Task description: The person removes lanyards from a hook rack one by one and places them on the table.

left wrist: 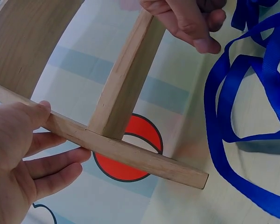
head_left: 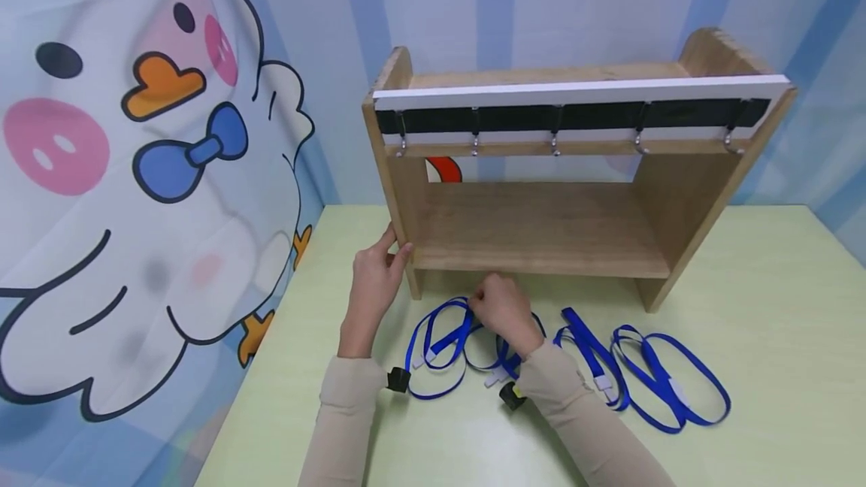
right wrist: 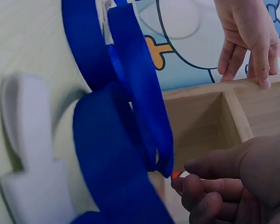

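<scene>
My left hand point(head_left: 375, 280) rests on the left side panel of a wooden rack point(head_left: 541, 224). Its thumb lies on the panel's front edge, and its straight fingers point(left wrist: 58, 170) touch the outer face. Below the lower shelf, my right hand point(head_left: 504, 310) hovers over blue lanyards on the table. Loosely bent fingers point(right wrist: 200, 200) hold nothing visible in the right wrist view; a lanyard point(right wrist: 112, 140) hangs beside them, close to the camera. One blue lanyard point(head_left: 440, 352) lies left of the right hand. Another lanyard point(head_left: 483, 355) is partly hidden beneath it.
Further lanyards point(head_left: 676, 389) with white clips lie on the pale table point(head_left: 271, 412) to the right. Several metal hooks point(head_left: 555, 143) hang from the rack's white and black front rail point(head_left: 514, 119). A cartoon-printed cloth point(head_left: 223, 231) stands behind and at left.
</scene>
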Available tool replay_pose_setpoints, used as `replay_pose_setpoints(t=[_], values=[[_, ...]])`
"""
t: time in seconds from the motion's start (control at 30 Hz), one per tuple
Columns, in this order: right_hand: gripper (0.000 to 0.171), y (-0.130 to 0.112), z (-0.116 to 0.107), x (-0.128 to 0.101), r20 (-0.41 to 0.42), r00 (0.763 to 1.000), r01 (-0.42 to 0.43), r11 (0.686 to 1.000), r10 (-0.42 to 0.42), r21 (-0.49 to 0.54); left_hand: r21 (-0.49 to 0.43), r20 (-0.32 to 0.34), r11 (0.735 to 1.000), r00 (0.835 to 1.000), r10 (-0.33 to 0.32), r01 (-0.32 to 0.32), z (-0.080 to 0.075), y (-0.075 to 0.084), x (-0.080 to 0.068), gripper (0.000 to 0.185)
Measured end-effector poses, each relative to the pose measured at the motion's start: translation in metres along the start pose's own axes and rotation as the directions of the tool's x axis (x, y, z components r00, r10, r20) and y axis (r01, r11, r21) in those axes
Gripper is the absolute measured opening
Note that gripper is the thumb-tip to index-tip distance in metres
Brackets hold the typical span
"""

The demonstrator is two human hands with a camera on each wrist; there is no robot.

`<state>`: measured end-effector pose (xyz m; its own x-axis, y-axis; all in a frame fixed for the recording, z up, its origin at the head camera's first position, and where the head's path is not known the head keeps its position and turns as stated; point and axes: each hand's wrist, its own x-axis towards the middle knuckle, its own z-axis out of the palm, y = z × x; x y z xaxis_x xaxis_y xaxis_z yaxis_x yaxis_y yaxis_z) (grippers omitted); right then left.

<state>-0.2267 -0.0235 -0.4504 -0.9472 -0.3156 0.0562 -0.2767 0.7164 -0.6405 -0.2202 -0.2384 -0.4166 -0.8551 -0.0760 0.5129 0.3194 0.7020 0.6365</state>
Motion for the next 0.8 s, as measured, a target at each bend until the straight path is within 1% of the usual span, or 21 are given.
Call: replay_pose_setpoints(t=[0.1, 0.3, 0.33, 0.43, 0.67, 0.8], values=[[0.048, -0.002, -0.005, 0.0, -0.008, 1.0, 0.011, 1.0, -0.011, 0.011, 0.001, 0.0, 1.0, 1.0, -0.005, 0.005, -0.001, 0.001, 0.001, 0.047], [0.014, -0.009, -0.018, -0.007, -0.01, 0.999, 0.035, 0.999, -0.035, 0.031, -0.003, 0.0, 1.0, 1.0, 0.007, -0.007, 0.0, -0.002, 0.001, 0.045], [0.011, -0.01, -0.021, -0.008, -0.013, 0.999, 0.041, 0.998, -0.04, 0.037, -0.004, 0.002, 1.0, 1.0, 0.007, -0.007, 0.0, -0.002, 0.0, 0.045], [0.012, -0.014, -0.029, -0.013, -0.008, 0.998, 0.061, 0.997, -0.061, 0.045, -0.005, 0.003, 1.0, 1.0, 0.003, -0.003, 0.002, -0.001, -0.001, 0.045], [0.021, -0.021, -0.046, -0.022, 0.026, 0.993, 0.116, 0.992, -0.118, 0.051, 0.007, 0.019, 0.999, 0.999, -0.042, 0.041, 0.001, 0.001, -0.004, 0.049], [0.024, -0.021, -0.059, -0.027, 0.021, 0.988, 0.154, 0.987, -0.155, 0.045, 0.011, 0.013, 1.0, 1.0, -0.024, 0.024, 0.002, 0.002, -0.002, 0.049]])
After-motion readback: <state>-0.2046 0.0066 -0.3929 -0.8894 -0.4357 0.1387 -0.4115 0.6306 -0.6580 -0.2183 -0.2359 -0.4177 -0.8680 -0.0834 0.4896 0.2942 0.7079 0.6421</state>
